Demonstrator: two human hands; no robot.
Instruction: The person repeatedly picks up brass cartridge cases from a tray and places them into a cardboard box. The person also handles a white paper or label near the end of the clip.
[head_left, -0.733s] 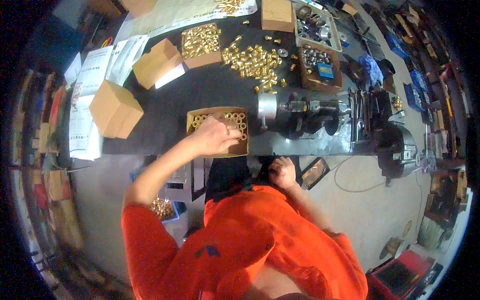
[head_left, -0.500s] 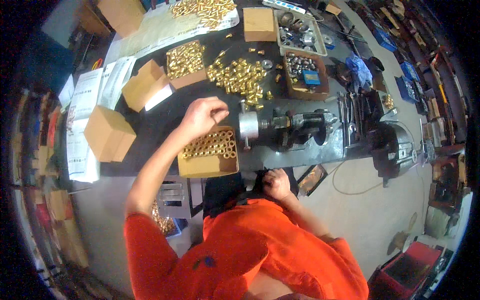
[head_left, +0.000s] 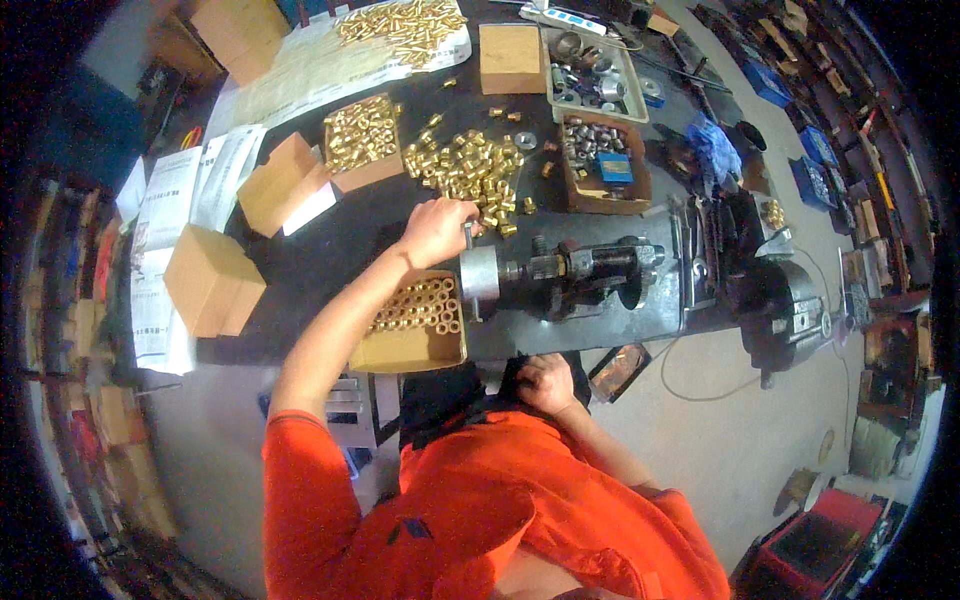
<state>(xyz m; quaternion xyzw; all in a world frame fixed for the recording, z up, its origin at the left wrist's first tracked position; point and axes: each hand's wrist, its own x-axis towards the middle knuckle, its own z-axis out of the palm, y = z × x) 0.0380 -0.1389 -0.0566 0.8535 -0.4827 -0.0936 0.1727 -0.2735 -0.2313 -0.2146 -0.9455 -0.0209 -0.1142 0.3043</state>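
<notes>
My left hand (head_left: 438, 232) reaches over the bench with its fingers curled at the upper end of a thin metal bar (head_left: 468, 237). That bar passes through the silver round head (head_left: 480, 275) of a dark metal bench fixture (head_left: 590, 270). Just below my left forearm sits an open cardboard box (head_left: 410, 352) with brass ring-shaped fittings (head_left: 420, 303) standing in rows. Beyond my fingers lies a loose pile of brass fittings (head_left: 470, 170). My right hand (head_left: 545, 383) rests closed near my lap, below the bench edge; whatever its fingers hold is hidden.
A cardboard box of brass fittings (head_left: 362, 140) stands behind, near an open carton (head_left: 285, 185) and a closed carton (head_left: 213, 280). Farther right are a box of steel parts (head_left: 605, 195), a pale tray (head_left: 640, 110), wrenches (head_left: 698, 260) and a blue rag (head_left: 715, 150). Small brass pieces (head_left: 400, 30) cover paper at the back.
My left hand has moved right and forward, from above the box of rows to the fixture's bar. My right hand stays near my lap. The whole view has shifted slightly.
</notes>
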